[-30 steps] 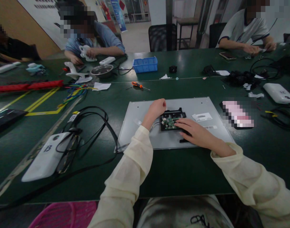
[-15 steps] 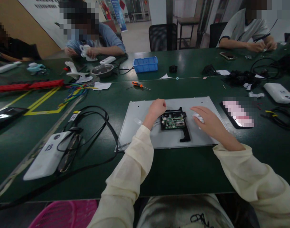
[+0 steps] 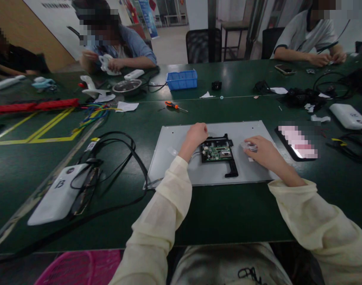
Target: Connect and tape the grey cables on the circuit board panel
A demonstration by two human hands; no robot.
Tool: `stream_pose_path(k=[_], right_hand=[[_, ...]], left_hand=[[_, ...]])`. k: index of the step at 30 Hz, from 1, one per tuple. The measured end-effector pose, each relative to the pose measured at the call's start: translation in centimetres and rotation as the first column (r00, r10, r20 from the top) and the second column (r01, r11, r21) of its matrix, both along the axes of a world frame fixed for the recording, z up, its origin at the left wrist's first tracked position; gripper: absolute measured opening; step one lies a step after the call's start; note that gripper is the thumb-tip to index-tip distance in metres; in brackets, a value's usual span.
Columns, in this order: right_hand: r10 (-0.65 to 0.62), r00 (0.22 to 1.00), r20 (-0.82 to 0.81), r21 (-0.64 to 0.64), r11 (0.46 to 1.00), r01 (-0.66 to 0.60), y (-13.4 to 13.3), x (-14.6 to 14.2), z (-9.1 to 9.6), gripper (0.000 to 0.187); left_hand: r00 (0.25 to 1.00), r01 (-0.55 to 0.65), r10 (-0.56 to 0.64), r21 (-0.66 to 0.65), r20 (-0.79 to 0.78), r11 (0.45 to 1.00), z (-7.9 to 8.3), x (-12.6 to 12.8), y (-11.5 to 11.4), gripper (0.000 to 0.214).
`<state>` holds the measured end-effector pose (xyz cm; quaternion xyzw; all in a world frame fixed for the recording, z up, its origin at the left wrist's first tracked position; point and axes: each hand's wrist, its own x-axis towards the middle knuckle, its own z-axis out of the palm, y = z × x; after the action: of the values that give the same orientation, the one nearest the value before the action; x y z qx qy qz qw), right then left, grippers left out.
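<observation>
A black plastic frame [image 3: 232, 168] with a green circuit board [image 3: 216, 153] in it lies on a light grey panel [image 3: 181, 174]. My left hand [image 3: 196, 135] is closed at the frame's upper left corner, fingertips curled together; whatever they pinch is hidden. To the right of the frame, my right hand [image 3: 264, 152] grips a small clear plastic piece [image 3: 249, 146] between thumb and fingers, just over the panel. A small white scrap [image 3: 251, 159] shows below those fingers. By my left wrist lies a clear strip [image 3: 172, 151], with thin wires running towards the board.
An orange-handled screwdriver [image 3: 175, 106] lies beyond the panel, before a blue basket [image 3: 181, 80]. On the right is a phone [image 3: 298, 143]; on the left, a white power bank [image 3: 59, 194] with black cables [image 3: 133, 158]. Several people sit across the table.
My right hand has closed its fingers around the clear plastic piece, having been flatter over it before. My left hand stays at the frame's corner.
</observation>
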<state>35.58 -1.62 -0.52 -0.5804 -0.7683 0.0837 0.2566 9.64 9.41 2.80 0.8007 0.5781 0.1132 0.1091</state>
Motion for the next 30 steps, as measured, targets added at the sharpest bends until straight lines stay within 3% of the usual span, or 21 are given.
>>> stream_pose_path(k=[6,15,22,26,30], right_hand=[[-0.017,0.999,-0.029,-0.012,1.000,0.016,0.3,0.2,-0.7,0.029],[0.010,0.981,-0.192,-0.066,0.998,-0.023,0.0,-0.2,-0.2,0.027],[-0.059,0.965,-0.257,-0.094,0.995,0.036,-0.1,-0.7,0.2,0.022],[-0.091,0.932,-0.350,-0.126,0.991,0.050,-0.2,-1.1,0.5,0.018],[-0.084,0.850,-0.519,-0.196,0.980,-0.022,-0.2,-1.6,0.7,0.021]], left_hand=[[1.000,-0.012,0.012,0.005,0.018,1.000,0.7,0.1,-0.2,0.019],[1.000,-0.005,0.004,0.047,0.022,0.999,2.3,0.0,-0.7,0.022],[0.999,0.025,-0.026,0.064,0.020,0.998,3.6,0.4,-1.5,0.023],[0.993,0.119,-0.120,0.078,0.007,0.990,4.1,0.7,-1.8,0.024],[0.959,0.283,-0.283,0.042,-0.018,0.958,4.7,1.1,-2.3,0.026]])
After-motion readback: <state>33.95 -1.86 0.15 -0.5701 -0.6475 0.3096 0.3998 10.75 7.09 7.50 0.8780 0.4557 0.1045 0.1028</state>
